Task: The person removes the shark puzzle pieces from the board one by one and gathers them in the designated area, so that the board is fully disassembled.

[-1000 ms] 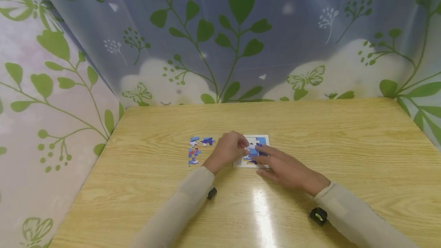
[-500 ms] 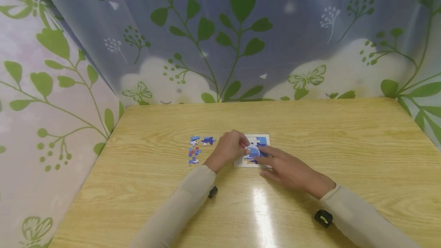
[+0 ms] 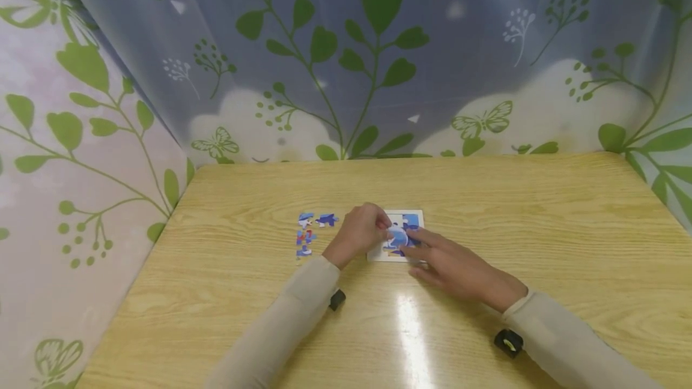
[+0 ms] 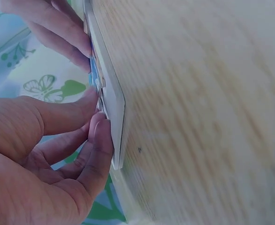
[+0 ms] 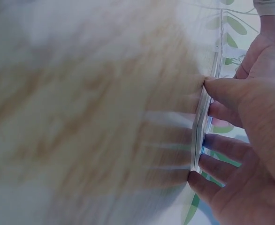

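Observation:
A small jigsaw puzzle in a white tray (image 3: 375, 256) lies on the wooden table, its picture mostly blue. My left hand (image 3: 357, 234) pinches a blue puzzle piece (image 3: 397, 236) with a pale curved line, low over the left part of the tray. In the left wrist view the thumb (image 4: 76, 112) and curled fingers meet right at the puzzle's surface, hiding much of that piece. My right hand (image 3: 459, 268) has its fingers spread and fairly straight. Its fingertips rest on the puzzle's right side, and its thumb touches the near edge of the tray.
Left of the tray lie several loose pieces, among them a dark blue piece (image 3: 327, 220) and a red-and-blue piece (image 3: 306, 237). The wooden table (image 3: 513, 197) ends at a leaf-patterned curtain (image 3: 303, 101) at the back and left. A black wrist device (image 3: 509, 343) sits under the right forearm.
The pinched piece has turned and settled lower among the puzzle pieces, so its pale curve shows. My right hand has drawn back slightly to the right; my left hand has barely moved.

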